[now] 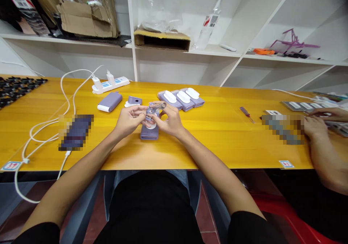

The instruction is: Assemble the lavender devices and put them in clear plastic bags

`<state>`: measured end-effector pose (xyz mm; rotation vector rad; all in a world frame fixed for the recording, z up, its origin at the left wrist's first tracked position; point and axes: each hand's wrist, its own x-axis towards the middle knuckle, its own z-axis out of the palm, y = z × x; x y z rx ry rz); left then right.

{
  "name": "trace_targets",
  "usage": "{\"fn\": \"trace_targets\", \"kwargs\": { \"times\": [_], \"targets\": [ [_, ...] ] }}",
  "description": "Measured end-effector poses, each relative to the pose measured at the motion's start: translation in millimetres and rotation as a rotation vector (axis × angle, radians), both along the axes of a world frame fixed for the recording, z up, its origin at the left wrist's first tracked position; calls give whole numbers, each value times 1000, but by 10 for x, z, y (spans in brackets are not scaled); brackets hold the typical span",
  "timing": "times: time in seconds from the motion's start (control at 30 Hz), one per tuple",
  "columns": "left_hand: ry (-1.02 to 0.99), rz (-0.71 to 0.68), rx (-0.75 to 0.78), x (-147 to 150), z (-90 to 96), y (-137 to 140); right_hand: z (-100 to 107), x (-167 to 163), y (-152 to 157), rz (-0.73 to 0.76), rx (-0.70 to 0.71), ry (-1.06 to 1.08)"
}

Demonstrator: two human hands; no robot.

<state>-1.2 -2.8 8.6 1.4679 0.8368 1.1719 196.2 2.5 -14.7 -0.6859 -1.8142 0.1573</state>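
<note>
My left hand point(132, 120) and my right hand point(172, 120) meet over the table, fingers closed in pinches around a small, partly transparent purple piece. A dark coil point(159, 107), like a spring or coiled cord, shows at its top beside my right fingers. Below the hands lies a purple case point(149, 134) with a white oval on it, partly covered by my fingers. Just behind my left hand is a small purple block point(135, 100) with a dark hole, next to a white part. Fingers hide most of the held piece.
Purple cases with white ovals point(184, 98) stand behind my hands; another purple case point(110, 102) lies left. A power strip point(114, 84), white cables and a blurred phone point(77, 132) are further left. Right are a screwdriver point(247, 114) and a co-worker's hands point(317, 126). Shelves rise behind.
</note>
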Motion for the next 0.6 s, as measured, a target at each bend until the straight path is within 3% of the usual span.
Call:
{"fn": "trace_targets", "kwargs": {
  "times": [0.23,0.6],
  "targets": [
    [-4,-4,-20,8,34,-23,29,17,3,6,-19,38],
    [-116,-98,-108,-15,48,-15,56,27,2,34,-218,183]
  ]
}}
